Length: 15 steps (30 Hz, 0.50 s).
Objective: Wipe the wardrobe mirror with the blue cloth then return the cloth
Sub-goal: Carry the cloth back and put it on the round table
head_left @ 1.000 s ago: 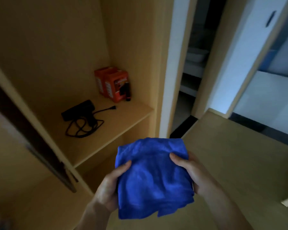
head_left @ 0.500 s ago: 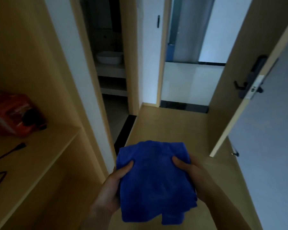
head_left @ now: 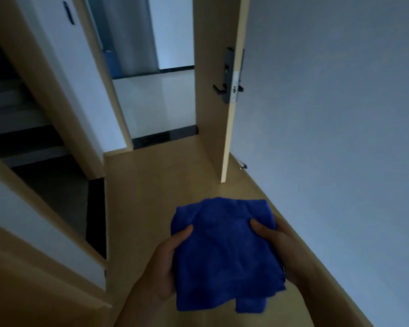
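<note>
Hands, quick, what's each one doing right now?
Left hand: holding the cloth, thumb pinching its left edge.
Right hand: holding the cloth, thumb pressed on its right side.

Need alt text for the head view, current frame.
A left hand and a right hand hold a folded blue cloth between them, thumbs on top, over a light wooden floor. Ahead, an open wooden door with a dark lever handle; a plain grey wall fills the right side.
</note>
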{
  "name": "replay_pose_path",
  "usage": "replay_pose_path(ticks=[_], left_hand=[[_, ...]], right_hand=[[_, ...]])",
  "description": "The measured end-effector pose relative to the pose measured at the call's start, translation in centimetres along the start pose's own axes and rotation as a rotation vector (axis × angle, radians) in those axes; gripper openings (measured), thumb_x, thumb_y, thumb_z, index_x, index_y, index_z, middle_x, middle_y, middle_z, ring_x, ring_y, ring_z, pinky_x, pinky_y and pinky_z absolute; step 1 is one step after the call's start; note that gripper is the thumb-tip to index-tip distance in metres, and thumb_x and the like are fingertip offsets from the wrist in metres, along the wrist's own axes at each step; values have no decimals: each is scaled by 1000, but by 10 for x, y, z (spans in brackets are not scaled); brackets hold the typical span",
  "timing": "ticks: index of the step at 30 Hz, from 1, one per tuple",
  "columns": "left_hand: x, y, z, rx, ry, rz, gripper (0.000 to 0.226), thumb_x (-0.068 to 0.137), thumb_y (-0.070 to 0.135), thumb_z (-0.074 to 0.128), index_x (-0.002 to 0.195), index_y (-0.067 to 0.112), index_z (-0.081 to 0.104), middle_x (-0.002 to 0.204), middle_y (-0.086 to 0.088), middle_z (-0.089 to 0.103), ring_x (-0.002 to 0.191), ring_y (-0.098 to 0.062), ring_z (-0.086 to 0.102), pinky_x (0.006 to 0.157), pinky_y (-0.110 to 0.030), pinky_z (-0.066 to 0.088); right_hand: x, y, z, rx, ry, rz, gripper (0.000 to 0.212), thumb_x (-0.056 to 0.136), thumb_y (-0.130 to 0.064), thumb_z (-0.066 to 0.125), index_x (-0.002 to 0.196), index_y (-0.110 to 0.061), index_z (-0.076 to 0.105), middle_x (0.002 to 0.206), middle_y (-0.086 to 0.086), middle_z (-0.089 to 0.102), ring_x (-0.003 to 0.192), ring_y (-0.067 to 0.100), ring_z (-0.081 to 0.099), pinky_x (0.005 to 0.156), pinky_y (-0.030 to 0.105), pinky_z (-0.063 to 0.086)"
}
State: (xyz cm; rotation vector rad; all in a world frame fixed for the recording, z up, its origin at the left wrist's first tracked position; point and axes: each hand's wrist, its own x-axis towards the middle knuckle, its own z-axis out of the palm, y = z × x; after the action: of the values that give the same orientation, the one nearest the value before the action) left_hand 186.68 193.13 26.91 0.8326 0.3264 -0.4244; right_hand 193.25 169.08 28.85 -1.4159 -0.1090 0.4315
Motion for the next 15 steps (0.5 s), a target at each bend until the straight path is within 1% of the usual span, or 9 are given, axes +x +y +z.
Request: replay_pose_path(ticks=[4,6,8,10,13,15], left_hand=[[18,-13,24,120,-96,-110,52,82,44,82,124,16,75,135,-12,69,124,-30,67,87,-36,60],[28,-23,44,208,-152,-159,50,84,47,79,124,18,75,135,-11,69,124,-28,67,87,-35,60],[37,-35,65,295,-199,-168,50,86,50,77,126,20,74,136,-10,68,125,-27,66,87,-33,59],[45,-48,88,391,-248,-155,49,91,52,73,130,23,71,138,-9,67,128,-26,65,90,-32,58],[53,-73,127,538,-315,-152,49,91,60,70,130,31,70,136,-5,69,126,-22,66,89,-29,59],[56,-94,153,598,-368,-146,48,91,65,67,128,34,70,134,-2,70,124,-20,67,87,-27,60]], right_hand=[[-42,5,-29,-58,153,-48,24,99,-29,56,115,-14,67,114,14,72,110,31,68,91,48,56],[-67,5,-47,-95,235,-65,23,103,-27,53,116,-14,66,113,12,72,110,29,69,89,43,57],[-92,2,-64,-104,328,-72,21,103,-28,53,115,-17,66,111,9,74,107,26,70,82,34,59],[-118,2,-80,-86,422,-79,20,101,-31,57,112,-18,67,107,9,75,102,26,72,77,29,59],[-161,7,-104,-41,554,-89,24,98,-34,62,111,-15,68,104,11,75,99,28,73,76,30,60],[-193,12,-121,-4,638,-86,26,97,-37,63,110,-15,68,104,12,75,98,29,73,78,34,60]])
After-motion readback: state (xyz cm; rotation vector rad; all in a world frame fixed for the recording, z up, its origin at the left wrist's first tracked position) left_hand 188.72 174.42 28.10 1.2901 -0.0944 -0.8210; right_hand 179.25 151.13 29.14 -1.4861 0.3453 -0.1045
